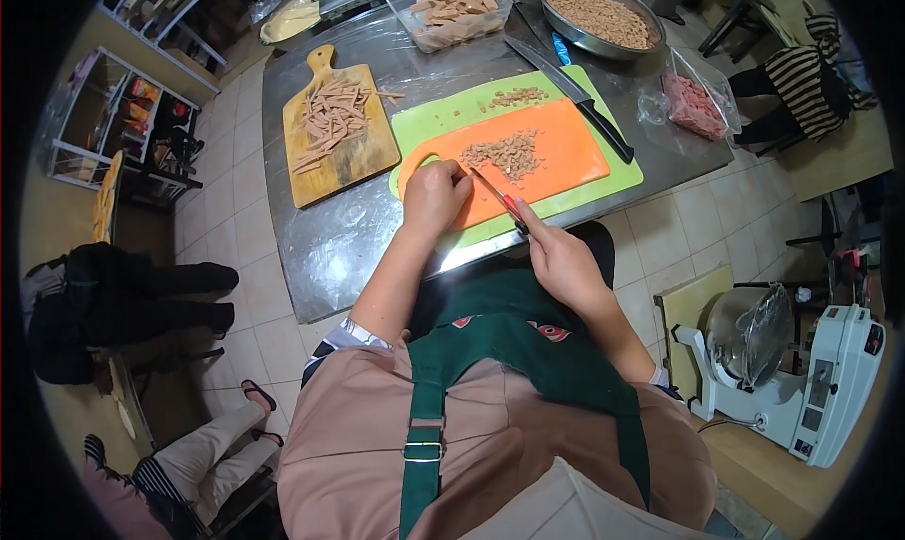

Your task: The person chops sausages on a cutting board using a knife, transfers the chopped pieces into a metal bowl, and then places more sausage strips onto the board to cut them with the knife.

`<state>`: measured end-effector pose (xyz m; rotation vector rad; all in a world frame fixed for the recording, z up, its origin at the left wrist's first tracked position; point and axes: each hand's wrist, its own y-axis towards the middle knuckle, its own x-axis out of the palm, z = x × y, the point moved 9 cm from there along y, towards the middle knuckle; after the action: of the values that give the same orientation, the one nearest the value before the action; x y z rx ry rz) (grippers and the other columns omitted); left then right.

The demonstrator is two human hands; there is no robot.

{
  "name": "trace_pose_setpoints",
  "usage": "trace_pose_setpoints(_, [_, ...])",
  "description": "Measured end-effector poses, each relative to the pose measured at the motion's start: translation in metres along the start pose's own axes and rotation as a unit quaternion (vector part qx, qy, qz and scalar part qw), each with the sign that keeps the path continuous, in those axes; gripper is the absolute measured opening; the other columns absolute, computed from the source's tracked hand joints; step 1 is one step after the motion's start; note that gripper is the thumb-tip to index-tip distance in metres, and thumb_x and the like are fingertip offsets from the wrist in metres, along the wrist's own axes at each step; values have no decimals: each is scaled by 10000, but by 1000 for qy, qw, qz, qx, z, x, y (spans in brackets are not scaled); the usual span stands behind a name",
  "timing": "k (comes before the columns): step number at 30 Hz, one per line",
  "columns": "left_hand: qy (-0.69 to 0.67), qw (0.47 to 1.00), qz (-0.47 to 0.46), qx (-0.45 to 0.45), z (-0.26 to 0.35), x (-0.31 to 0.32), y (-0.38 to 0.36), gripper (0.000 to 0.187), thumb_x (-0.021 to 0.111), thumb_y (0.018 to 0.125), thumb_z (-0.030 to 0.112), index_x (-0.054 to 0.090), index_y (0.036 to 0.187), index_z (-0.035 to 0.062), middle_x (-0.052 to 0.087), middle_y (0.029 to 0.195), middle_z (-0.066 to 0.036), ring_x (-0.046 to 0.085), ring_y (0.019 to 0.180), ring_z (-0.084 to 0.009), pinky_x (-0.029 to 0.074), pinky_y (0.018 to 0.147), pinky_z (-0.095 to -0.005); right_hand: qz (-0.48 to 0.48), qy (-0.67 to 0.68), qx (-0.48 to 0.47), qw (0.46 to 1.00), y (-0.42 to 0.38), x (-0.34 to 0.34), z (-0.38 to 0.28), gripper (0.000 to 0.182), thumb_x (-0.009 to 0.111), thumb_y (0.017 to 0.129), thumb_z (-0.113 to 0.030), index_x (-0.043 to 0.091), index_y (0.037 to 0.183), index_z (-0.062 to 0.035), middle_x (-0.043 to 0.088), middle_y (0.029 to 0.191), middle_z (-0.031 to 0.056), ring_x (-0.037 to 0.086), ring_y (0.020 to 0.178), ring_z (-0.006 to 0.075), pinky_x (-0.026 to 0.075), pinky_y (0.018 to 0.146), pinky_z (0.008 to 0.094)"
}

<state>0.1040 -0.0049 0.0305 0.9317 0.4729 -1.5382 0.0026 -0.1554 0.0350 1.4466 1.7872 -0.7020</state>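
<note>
My right hand (563,262) grips a small knife (509,204) with a red and black handle, its narrow blade angled over the orange cutting board (577,149). Close to the blade tip, my left hand (436,196) rests on the board's left end with its fingers curled in; whatever they hold is hidden. Small diced brown pieces (509,155) are heaped on the orange board. Under it lies a green cutting board (424,121) with more dice along its far side. Brown strips (335,116) are piled on a wooden board (353,177) to the left.
A large black-handled knife (603,128) lies across the green board's right edge. Further back stand a clear tub (443,39) of brown pieces and a metal bowl (650,22) of dice. A bag of pink meat (696,105) sits at right. Other people are around the table.
</note>
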Motion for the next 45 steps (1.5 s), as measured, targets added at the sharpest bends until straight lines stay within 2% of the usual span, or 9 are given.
trace_pose_setpoints(2, [-14,999,-24,-40,-5,4,1,180,650,717,189,646,712,10,624,712,-167,616,685,-311,490,657,-398,-3,-2,1,1000,1,1,-1,559,434,863,-99,291,1394,-201,555,667,209,574,624,382,464,615,472])
trace_pose_setpoints(6, [-21,998,-25,-47,-8,5,0,186,648,709,190,638,700,5,623,703,-166,616,670,-310,490,641,-393,-26,-30,20,999,6,8,1,566,441,859,-104,291,1395,-203,552,667,208,577,622,377,468,614,472])
trace_pose_setpoints(8, [-20,999,9,-25,-7,4,-2,209,658,702,195,637,700,-13,625,645,-155,622,593,-274,486,576,-351,-36,-39,32,998,6,13,2,569,443,858,-105,288,1396,-203,551,668,207,578,620,376,469,612,471])
trace_pose_setpoints(15, [-20,998,56,-23,-6,3,-8,235,662,707,204,601,662,-19,608,616,-150,597,554,-272,472,553,-356,-53,-37,43,997,-12,2,-1,574,445,855,-95,292,1397,-202,548,661,211,572,613,379,465,601,474])
trace_pose_setpoints(20, [-30,999,26,-16,-7,1,-9,202,647,717,195,653,740,-6,632,665,-159,621,595,-274,489,577,-348,-40,-12,32,999,-15,-2,7,581,449,849,-86,289,1397,-197,550,660,214,568,617,384,461,597,473])
trace_pose_setpoints(23, [-32,999,15,-19,-8,1,-10,193,639,716,182,669,775,2,639,687,-162,632,617,-275,496,596,-346,0,9,13,1000,-8,-7,-1,579,447,848,-85,288,1395,-189,553,668,212,570,622,382,461,596,469])
trace_pose_setpoints(31, [-26,999,19,-29,-8,2,-7,175,635,714,162,646,743,-10,635,672,-158,629,607,-267,492,593,-337,-19,-35,16,999,5,17,-1,585,454,842,-93,294,1395,-198,556,657,209,576,613,379,471,602,469])
trace_pose_setpoints(40, [-51,998,35,-16,-10,2,-11,184,635,745,168,638,756,-16,622,674,-157,618,611,-274,481,589,-343,-56,-21,42,997,-14,-3,3,569,444,846,-81,314,1386,-201,549,657,209,569,617,378,456,611,466])
trace_pose_setpoints(45, [-35,997,67,17,-5,-1,-14,183,634,743,171,639,761,-11,608,676,-153,607,618,-282,477,586,-354,-13,-8,19,1000,-5,-5,-5,561,442,848,-81,321,1383,-201,553,664,205,572,617,372,459,606,462])
